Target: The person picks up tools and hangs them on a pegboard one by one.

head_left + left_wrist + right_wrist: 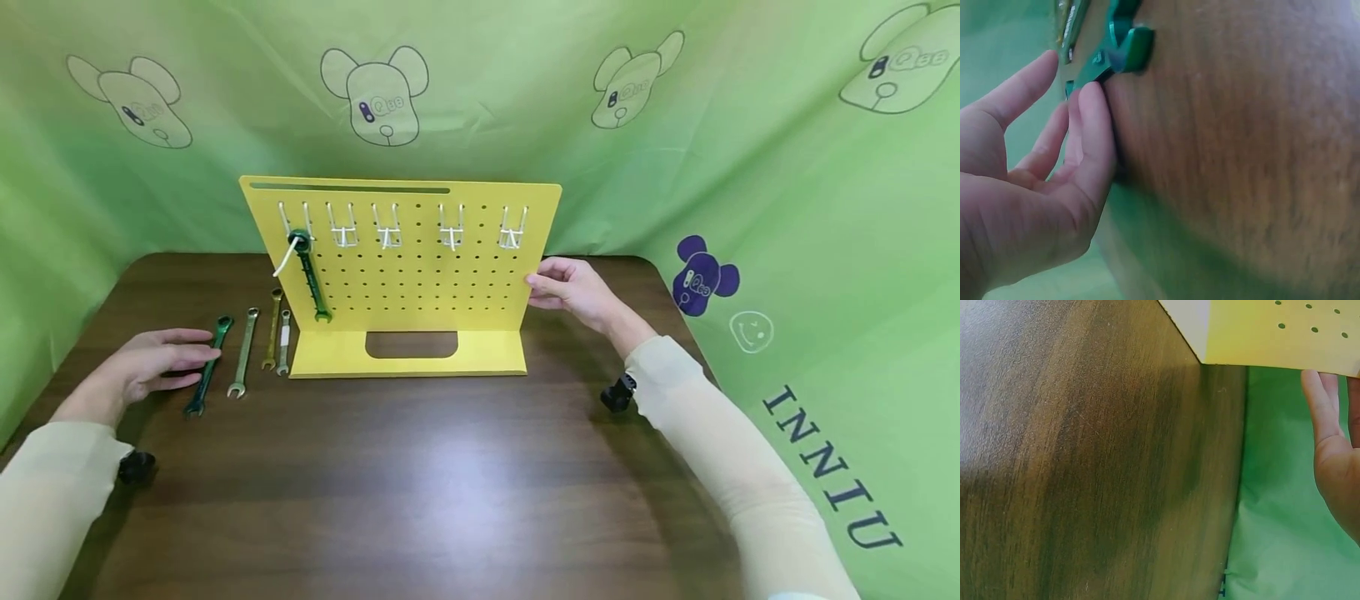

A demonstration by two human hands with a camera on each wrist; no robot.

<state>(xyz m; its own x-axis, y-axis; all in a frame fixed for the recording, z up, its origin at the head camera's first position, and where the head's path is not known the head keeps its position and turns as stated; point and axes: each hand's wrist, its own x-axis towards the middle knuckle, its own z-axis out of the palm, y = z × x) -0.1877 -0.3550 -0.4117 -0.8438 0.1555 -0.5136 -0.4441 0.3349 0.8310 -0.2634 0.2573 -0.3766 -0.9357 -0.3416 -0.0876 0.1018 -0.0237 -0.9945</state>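
Note:
My left hand [153, 362] is at a dark green combination wrench [203, 382] lying on the table, its fingers extended and their tips at the shaft. In the left wrist view the fingers of this hand [1041, 200] are fairly straight beside the wrench's open end [1138, 49]. At the other side, my right hand [573, 290] pinches the right edge of a yellow pegboard [420, 292], thumb in front and fingers behind. Another green wrench [311, 279] hangs by its ring end from the leftmost white hook [285, 257].
Beside the board's left foot lie a silver wrench [243, 354], a brassy wrench [272, 333] and a small wrench [284, 342] with a white label. More white hooks [387, 237] line the board's upper part. A green curtain [487, 100] hangs behind the brown table [375, 475].

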